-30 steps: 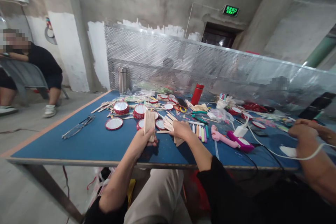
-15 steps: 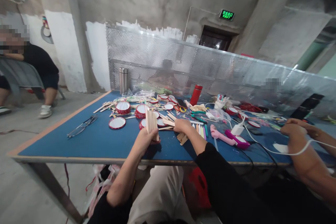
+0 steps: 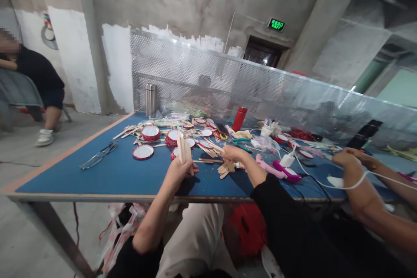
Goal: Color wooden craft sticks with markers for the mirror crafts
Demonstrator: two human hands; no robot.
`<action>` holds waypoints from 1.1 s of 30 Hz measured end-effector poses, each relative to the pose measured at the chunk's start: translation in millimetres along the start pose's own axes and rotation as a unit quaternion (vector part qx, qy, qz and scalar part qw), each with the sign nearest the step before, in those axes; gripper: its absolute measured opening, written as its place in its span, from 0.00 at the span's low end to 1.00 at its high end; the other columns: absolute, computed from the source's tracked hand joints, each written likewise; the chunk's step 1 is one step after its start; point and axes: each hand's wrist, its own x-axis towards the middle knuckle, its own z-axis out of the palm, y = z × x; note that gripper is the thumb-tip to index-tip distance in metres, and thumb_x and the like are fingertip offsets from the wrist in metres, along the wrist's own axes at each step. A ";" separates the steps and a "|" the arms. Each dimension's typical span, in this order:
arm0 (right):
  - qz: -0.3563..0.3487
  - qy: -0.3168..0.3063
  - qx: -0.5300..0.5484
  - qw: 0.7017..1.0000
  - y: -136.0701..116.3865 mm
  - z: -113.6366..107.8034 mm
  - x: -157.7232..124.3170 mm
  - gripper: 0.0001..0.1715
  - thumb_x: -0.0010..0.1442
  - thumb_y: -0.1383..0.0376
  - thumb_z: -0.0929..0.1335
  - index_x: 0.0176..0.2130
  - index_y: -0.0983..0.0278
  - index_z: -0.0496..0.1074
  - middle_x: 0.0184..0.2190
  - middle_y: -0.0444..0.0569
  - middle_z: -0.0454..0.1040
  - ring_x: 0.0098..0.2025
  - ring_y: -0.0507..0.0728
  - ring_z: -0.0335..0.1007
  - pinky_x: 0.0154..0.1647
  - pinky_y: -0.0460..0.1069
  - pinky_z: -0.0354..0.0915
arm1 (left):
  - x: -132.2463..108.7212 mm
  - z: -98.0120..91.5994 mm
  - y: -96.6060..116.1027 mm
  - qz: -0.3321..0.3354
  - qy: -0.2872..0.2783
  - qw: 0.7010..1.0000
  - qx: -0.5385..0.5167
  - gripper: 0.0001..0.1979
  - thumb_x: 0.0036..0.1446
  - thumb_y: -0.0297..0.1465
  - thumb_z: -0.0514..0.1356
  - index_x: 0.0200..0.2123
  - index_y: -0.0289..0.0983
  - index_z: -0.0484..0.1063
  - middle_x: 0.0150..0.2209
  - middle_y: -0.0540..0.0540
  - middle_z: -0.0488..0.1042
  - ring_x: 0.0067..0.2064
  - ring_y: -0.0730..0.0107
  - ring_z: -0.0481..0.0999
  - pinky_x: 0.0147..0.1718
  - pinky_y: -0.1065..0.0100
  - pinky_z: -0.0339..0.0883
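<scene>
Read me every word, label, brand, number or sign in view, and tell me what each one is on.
"EXIT": the green sign.
Characters above "EXIT" on that sign: too blurred to read.
No lettering can be made out on the red flask or steel flask.

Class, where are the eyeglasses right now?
In the head view, the eyeglasses lie on the left part of the blue table, left of a red-rimmed white disc.

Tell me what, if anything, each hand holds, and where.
The left hand grips a bundle of wooden craft sticks near the bottom; whether the right hand grips the sticks beside it cannot be told.
</scene>
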 end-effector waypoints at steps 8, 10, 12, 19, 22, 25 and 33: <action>-0.006 -0.013 -0.040 0.999 0.4 -10.8 -1.1 0.19 0.64 0.59 0.67 0.52 0.65 0.68 0.50 0.51 0.70 0.47 0.58 0.70 0.46 0.57 0.69 | 1.1 0.8 -0.7 0.008 0.008 1.000 -0.018 0.09 0.47 0.25 0.62 0.33 0.36 0.65 0.25 0.50 0.78 0.24 0.68 0.78 0.22 0.71 0.73; -0.004 -0.010 -0.053 0.999 0.8 -10.3 -1.4 0.19 0.64 0.60 0.67 0.52 0.65 0.67 0.50 0.52 0.70 0.47 0.58 0.70 0.47 0.57 0.69 | 1.4 0.7 -1.1 0.012 0.013 1.000 -0.023 0.10 0.46 0.26 0.62 0.33 0.36 0.66 0.28 0.49 0.79 0.25 0.68 0.78 0.22 0.71 0.73; 0.002 -0.004 -0.064 0.998 1.2 -8.6 -0.8 0.19 0.64 0.60 0.67 0.52 0.65 0.67 0.51 0.52 0.70 0.48 0.58 0.70 0.47 0.57 0.69 | 1.5 0.7 -1.4 0.015 0.016 0.999 -0.029 0.11 0.45 0.26 0.63 0.34 0.36 0.66 0.30 0.48 0.79 0.25 0.68 0.79 0.22 0.70 0.73; -0.001 0.006 -0.059 0.998 5.4 -12.1 11.7 0.19 0.64 0.59 0.67 0.52 0.65 0.68 0.50 0.52 0.70 0.47 0.58 0.71 0.46 0.56 0.69 | -1.3 -0.9 -0.4 0.022 0.014 0.999 -0.042 0.14 0.46 0.31 0.63 0.36 0.36 0.65 0.22 0.52 0.75 0.24 0.68 0.78 0.23 0.71 0.73; -0.015 0.010 -0.049 0.999 6.6 -25.3 23.7 0.18 0.64 0.59 0.66 0.51 0.65 0.68 0.50 0.51 0.70 0.47 0.58 0.71 0.46 0.56 0.69 | -5.0 -2.2 0.5 0.028 0.004 0.998 -0.054 0.19 0.46 0.38 0.64 0.39 0.37 0.63 0.21 0.55 0.73 0.22 0.68 0.77 0.22 0.69 0.73; -0.027 0.015 -0.044 0.999 0.6 -42.9 46.4 0.18 0.64 0.59 0.66 0.51 0.66 0.69 0.49 0.51 0.71 0.46 0.58 0.71 0.45 0.56 0.70 | -7.4 -3.2 -0.6 0.019 -0.020 0.997 -0.078 0.22 0.43 0.45 0.65 0.36 0.38 0.63 0.21 0.56 0.72 0.20 0.72 0.75 0.21 0.70 0.72; -0.064 0.031 -0.042 0.997 -43.2 -77.0 149.1 0.18 0.64 0.59 0.66 0.51 0.65 0.68 0.50 0.51 0.70 0.47 0.58 0.71 0.46 0.56 0.70 | -3.8 -2.0 -17.8 -0.037 -0.025 0.994 -0.101 0.31 0.39 0.58 0.64 0.35 0.40 0.63 0.21 0.54 0.70 0.15 0.71 0.70 0.07 0.72 0.62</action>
